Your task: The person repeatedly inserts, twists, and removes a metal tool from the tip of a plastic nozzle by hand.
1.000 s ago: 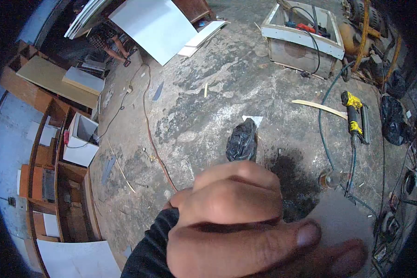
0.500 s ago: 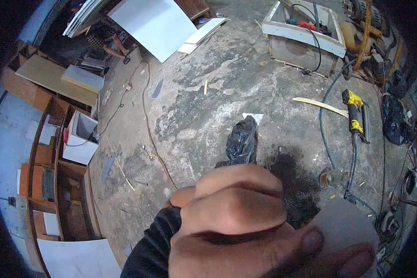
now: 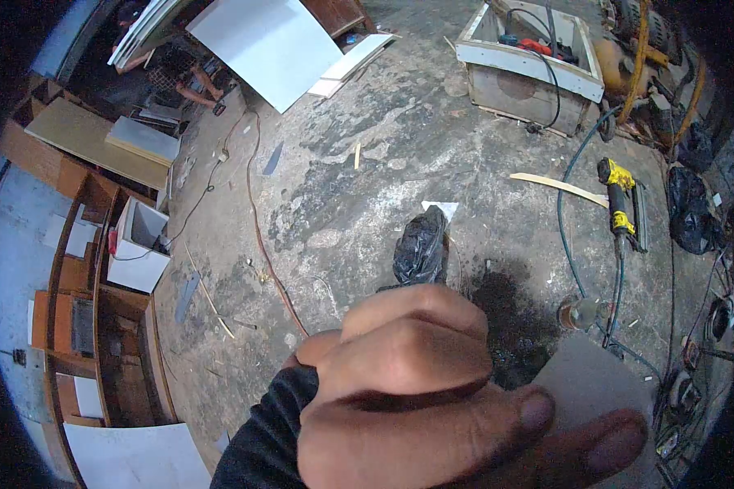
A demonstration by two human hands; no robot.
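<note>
My left hand, with a dark sleeve at its wrist, fills the lower middle of the view close to the camera. Its fingers are bent and pressed together, and two fingertips with nails point right. A smooth pale grey flat piece lies against these fingertips, its lower part hidden behind them. Just beyond the knuckles is a black plastic-wrapped item, with a small white scrap at its far end. My right hand cannot be made out.
A yellow-black nail gun with a hose lies on the right. Behind it stands a wooden box with tools. Cabinets and white boards are at left and back. Another person's arm shows at back left. Cords cross the floor.
My left hand and the pale piece stay nearly in place, with slight shifts. The other person's arms have moved a little at the back left. The view has drifted slightly.
</note>
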